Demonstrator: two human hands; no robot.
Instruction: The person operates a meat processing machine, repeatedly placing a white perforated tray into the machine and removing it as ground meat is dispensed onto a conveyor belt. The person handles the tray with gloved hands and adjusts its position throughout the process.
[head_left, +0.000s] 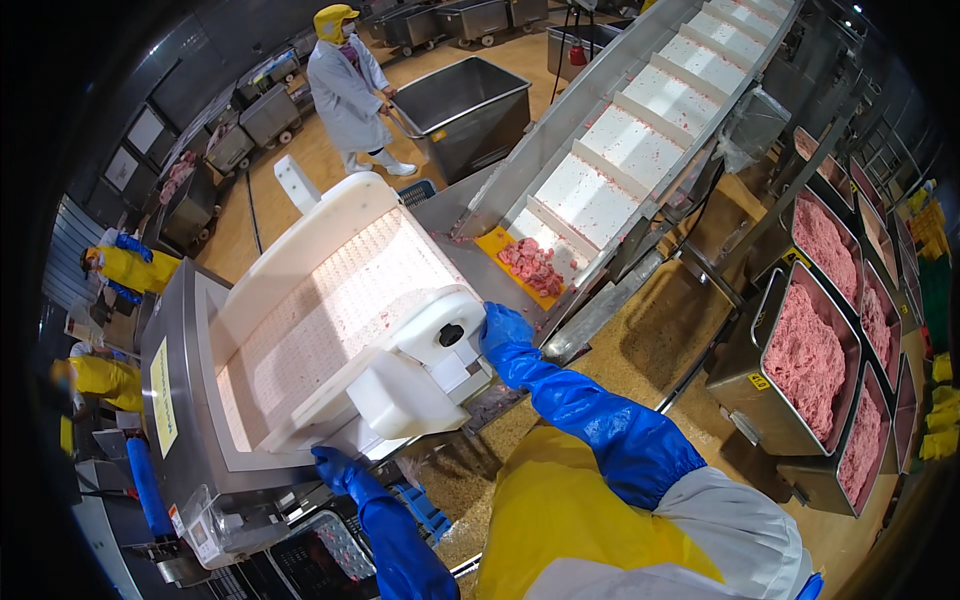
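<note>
A white plastic conveyor with raised side panels, its belt flecked with pink bits, stands in front of me. My right hand, in a blue glove, is closed round the near right end of the white side panel. That panel has a round dark hole. Lower left, my left hand, also in a blue glove, touches the conveyor's metal frame with its fingers partly stretched out. Just beyond my right hand, pink meat pieces lie on a yellow-orange plate at the foot of an inclined white conveyor.
Several steel bins of pink ground meat stand at the right. A person in a white coat holds an open steel cart beyond the conveyors. People in yellow aprons are at the left. Black crates lie below my left hand.
</note>
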